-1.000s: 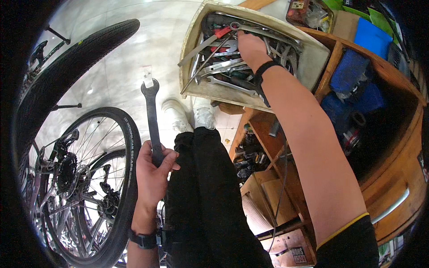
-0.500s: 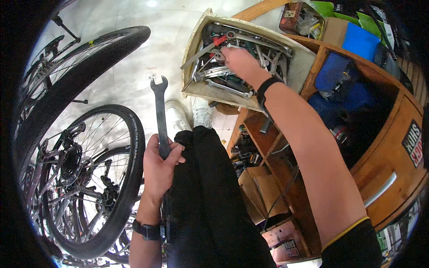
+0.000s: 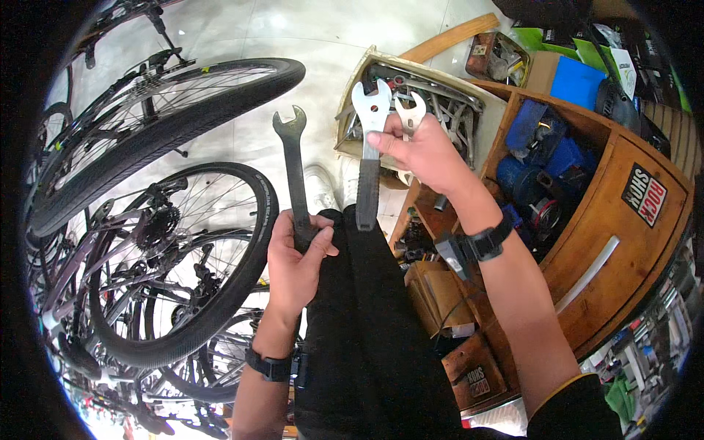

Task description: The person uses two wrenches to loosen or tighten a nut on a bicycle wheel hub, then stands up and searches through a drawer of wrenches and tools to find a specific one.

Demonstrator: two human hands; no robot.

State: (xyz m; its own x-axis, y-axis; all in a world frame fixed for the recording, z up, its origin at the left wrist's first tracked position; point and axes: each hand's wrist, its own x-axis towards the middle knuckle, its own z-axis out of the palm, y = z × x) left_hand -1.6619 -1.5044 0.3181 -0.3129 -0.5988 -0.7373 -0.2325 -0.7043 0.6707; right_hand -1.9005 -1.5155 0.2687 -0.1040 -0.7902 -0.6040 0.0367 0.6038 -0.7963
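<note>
My left hand is closed round the lower end of a dark open-end wrench, whose jaw points up and away from me. Over the near edge of the tool drawer, my right hand grips two wrenches. One is a silver open-end wrench with a black handle, its handle hanging down toward my legs. The other, a smaller silver wrench, sits between the fingers, its shank partly hidden by them. Behind the hand, several loose wrenches lie jumbled inside the drawer.
Bicycles with black tyres stand close on my left. A wooden cabinet on my right has blue items in its open top and a cardboard box on a lower shelf. Beyond the drawer sits a small bin.
My right hand has come up out of the drawer toward me, bringing two wrenches with it. My left hand keeps the dark wrench. The whole view has shifted somewhat.
</note>
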